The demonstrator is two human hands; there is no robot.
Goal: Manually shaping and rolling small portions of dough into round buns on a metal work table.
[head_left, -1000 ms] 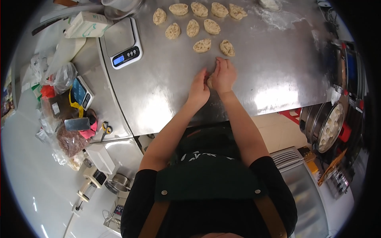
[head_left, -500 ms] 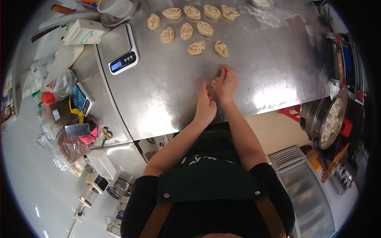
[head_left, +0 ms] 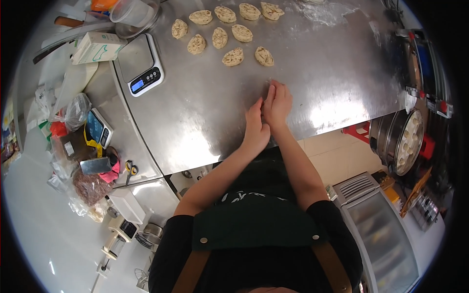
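On the steel worktable (head_left: 322, 73), my hands meet low in front of my apron. My right hand (head_left: 278, 105) is curled with its fingers pressed together, cupped over a dough piece that it now hides. Against it from the left comes my left hand (head_left: 256, 128), its fingers closed along the same spot. Beyond them lie several oval, speckled dough pieces in loose rows. The nearest are one dough piece (head_left: 264, 56) straight ahead and another dough piece (head_left: 233, 57) to its left.
A digital scale (head_left: 146, 80) stands left of the dough. Further left are a carton (head_left: 99, 47), a second scale (head_left: 99, 128), a phone (head_left: 95, 166) and scissors (head_left: 130, 169). White flour (head_left: 325, 12) dusts the far side. At right, a round steamer (head_left: 409, 141) holds several pale pieces.
My left hand has closed in on the right hand, narrowing the gap between them. The dough piece that showed between them is now covered. The whole view has shifted slightly.
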